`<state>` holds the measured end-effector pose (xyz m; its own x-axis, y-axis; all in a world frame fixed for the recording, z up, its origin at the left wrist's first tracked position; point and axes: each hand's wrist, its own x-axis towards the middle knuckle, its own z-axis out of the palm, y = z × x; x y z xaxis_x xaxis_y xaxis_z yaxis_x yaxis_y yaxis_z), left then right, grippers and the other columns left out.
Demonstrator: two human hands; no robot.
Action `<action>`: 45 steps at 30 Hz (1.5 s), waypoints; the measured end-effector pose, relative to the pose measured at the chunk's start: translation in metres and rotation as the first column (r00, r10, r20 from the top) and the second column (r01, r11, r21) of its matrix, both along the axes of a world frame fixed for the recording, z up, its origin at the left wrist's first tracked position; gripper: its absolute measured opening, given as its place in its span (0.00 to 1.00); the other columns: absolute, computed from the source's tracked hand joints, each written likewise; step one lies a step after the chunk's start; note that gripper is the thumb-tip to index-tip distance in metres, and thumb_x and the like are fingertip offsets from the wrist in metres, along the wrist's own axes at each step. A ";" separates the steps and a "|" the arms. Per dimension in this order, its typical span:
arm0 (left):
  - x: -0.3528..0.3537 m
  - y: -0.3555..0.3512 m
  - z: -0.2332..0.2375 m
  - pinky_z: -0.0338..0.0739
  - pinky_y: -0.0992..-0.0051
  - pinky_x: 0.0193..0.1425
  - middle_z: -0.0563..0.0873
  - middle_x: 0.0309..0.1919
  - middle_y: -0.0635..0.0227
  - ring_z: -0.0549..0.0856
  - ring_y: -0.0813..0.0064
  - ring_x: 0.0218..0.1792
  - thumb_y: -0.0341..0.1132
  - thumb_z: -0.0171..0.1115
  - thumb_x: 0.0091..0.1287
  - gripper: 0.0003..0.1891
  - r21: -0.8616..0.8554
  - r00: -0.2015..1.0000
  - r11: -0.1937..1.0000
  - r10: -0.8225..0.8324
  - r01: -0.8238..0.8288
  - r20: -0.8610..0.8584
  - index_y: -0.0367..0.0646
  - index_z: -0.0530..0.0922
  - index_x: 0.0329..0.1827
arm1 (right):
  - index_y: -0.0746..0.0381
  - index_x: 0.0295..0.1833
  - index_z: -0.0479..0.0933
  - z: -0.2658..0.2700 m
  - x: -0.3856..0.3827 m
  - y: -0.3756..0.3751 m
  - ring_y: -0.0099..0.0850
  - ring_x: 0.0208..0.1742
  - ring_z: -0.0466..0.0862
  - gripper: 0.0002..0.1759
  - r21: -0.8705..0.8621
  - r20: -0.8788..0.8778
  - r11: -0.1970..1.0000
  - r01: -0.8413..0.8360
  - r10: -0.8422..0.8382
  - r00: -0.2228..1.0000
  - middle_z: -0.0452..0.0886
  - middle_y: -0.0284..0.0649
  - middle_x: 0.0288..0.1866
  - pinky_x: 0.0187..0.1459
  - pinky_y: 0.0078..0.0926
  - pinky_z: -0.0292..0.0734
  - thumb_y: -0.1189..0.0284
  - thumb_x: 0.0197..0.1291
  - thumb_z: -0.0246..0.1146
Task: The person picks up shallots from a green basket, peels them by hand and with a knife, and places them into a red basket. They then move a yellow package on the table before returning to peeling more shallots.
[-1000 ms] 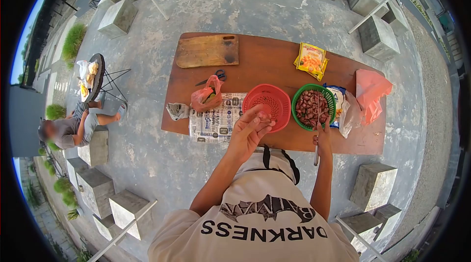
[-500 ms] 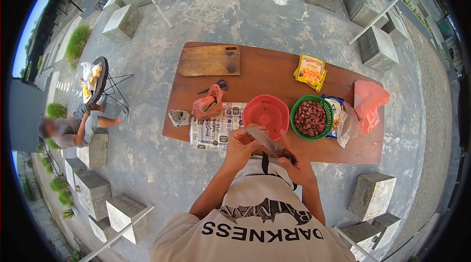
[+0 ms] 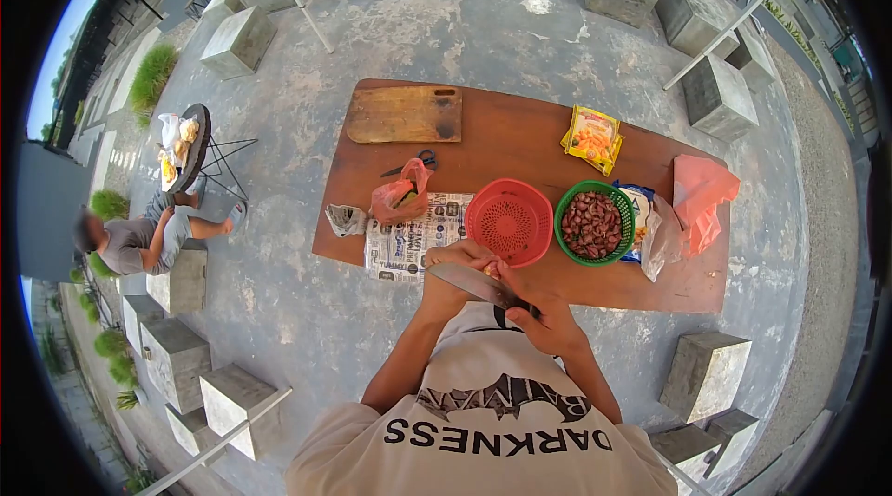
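Observation:
My right hand (image 3: 550,318) is closed round the dark handle of a knife (image 3: 476,283), its wide blade pointing left across the front of my left hand. My left hand (image 3: 455,266) has its fingers pinched round a small pinkish piece, apparently a shallot (image 3: 491,268), mostly hidden by fingers. Both hands meet over the table's near edge, just in front of my shirt. Right beyond them stands a red plastic colander (image 3: 508,217) with holes in its base. To its right, a green basket (image 3: 560,232) is filled with shallots (image 3: 592,225).
On the brown table (image 3: 520,129) lie a cutting board (image 3: 404,115), scissors (image 3: 426,159), a red plastic bag (image 3: 401,199), printed paper (image 3: 395,250), yellow packets (image 3: 592,138) and a pink bag (image 3: 701,199). A person (image 3: 139,241) sits at left by a round table (image 3: 195,148).
My hands have come closer together, the right moving left and the knife blade swinging lower across the left hand. The left fingers now pinch the small piece beside the blade.

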<state>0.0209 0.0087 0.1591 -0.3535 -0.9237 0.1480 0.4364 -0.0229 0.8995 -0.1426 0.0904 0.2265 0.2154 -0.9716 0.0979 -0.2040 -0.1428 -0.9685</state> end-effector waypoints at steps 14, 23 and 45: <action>-0.002 0.000 0.024 0.83 0.75 0.40 0.85 0.35 0.57 0.86 0.69 0.37 0.14 0.73 0.43 0.12 0.127 0.991 0.987 -0.080 0.094 -0.108 0.31 0.84 0.31 | 0.69 0.68 0.64 -0.019 0.003 0.001 0.38 0.61 0.76 0.27 0.049 0.144 0.994 0.100 -0.106 0.984 0.73 0.50 0.64 0.61 0.29 0.67 0.79 0.62 0.56; -0.023 0.002 0.023 0.83 0.78 0.43 0.85 0.38 0.57 0.86 0.73 0.39 0.14 0.71 0.49 0.16 -0.101 0.992 0.995 0.036 -0.024 0.121 0.32 0.83 0.43 | 0.64 0.71 0.62 -0.038 0.002 0.004 0.15 0.19 0.59 0.26 0.171 0.404 0.957 0.235 -0.286 0.869 0.68 0.28 0.27 0.19 0.14 0.55 0.71 0.70 0.52; -0.036 -0.006 0.011 0.81 0.72 0.53 0.82 0.49 0.58 0.85 0.68 0.46 0.28 0.53 0.70 0.15 0.504 0.901 0.824 -0.018 0.260 -0.434 0.38 0.75 0.59 | 0.54 0.65 0.65 -0.175 -0.123 0.008 0.14 0.15 0.58 0.21 0.633 0.318 0.488 0.601 -0.872 0.372 0.64 0.28 0.26 0.13 0.13 0.50 0.57 0.71 0.51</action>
<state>-0.0154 0.0027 0.1703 -0.5069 -0.8381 -0.2016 0.7005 -0.5368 0.4703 -0.2660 0.0982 0.0519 -0.5729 -0.6661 -0.4775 0.5231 0.1514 -0.8387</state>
